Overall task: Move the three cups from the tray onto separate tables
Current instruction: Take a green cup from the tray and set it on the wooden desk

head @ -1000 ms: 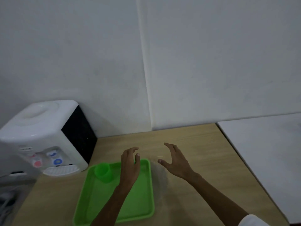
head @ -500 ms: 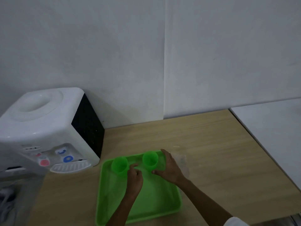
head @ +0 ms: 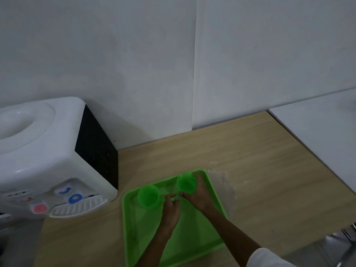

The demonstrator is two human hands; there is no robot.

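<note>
A green tray (head: 194, 236) lies on the wooden table. Two green cups stand upright at its far end: the left cup (head: 148, 197) and the right cup (head: 186, 183). My right hand (head: 199, 193) wraps around the right cup, fingers behind it and thumb in front. My left hand (head: 171, 208) hovers over the tray between the two cups with its fingers loosely curled, beside the left cup and apart from it, holding nothing. I see no third cup.
A white water dispenser (head: 44, 158) stands at the left on the wooden table (head: 260, 170), close to the tray. A white table (head: 323, 128) adjoins at the right. The wall runs behind. A metal chair part (head: 346, 237) shows at the bottom right.
The view has shifted, so the tray sits further right. My right hand moved from the bare table onto the right cup and closed around it. My left hand drew back towards the tray's middle.
</note>
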